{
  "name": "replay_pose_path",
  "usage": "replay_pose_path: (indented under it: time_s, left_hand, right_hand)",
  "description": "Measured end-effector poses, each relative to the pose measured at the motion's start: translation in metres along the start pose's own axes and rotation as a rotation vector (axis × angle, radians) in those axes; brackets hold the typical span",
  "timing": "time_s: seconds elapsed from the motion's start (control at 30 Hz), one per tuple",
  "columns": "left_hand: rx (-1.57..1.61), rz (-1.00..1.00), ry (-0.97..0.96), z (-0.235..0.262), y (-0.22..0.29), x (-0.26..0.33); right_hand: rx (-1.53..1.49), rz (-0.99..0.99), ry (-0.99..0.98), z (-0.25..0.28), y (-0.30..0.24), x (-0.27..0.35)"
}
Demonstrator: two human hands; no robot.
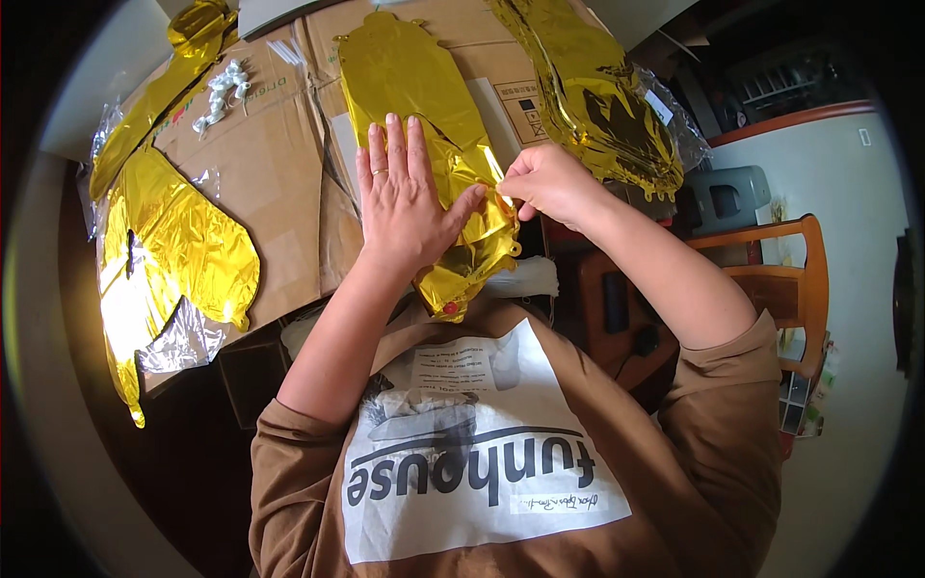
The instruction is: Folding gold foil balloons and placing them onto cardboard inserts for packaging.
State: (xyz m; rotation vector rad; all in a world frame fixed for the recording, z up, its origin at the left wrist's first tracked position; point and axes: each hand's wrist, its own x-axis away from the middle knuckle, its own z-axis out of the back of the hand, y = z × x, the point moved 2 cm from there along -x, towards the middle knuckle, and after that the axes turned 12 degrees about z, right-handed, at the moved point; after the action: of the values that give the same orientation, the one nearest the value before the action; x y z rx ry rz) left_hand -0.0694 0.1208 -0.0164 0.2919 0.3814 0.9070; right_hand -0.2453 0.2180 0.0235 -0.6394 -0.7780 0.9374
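Observation:
A flat, uninflated gold foil balloon [409,77] stretches away from me over the cardboard, its crumpled near end hanging toward my body. My left hand [403,207] lies flat on it, fingers stretched out and pointing away, thumb out to the right. At the balloon's right edge, my right hand [554,188] pinches the foil between thumb and fingers. Small tabs stick out along the balloon's edge, and a red spot [450,309] shows near its tip.
More gold foil balloons lie flat: a curved one [193,241] at left and another [597,106] at far right. White curled ribbon [224,94] and thin white straws [286,52] rest on the cardboard [279,173]. A wooden chair [809,289] stands at right.

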Motion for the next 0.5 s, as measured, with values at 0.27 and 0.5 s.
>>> replay_pose_path:
  time_s: [0.27,0.5]
  left_hand:
    - [0.002,-0.004,0.03,-0.001,-0.001,0.001]
    - [-0.019,-0.008,0.0,0.0,0.001,0.0]
  right_hand:
    - [-0.208,-0.18,-0.215,0.01,0.0,0.013]
    - [-0.284,-0.194,-0.228,0.007,0.011,0.017]
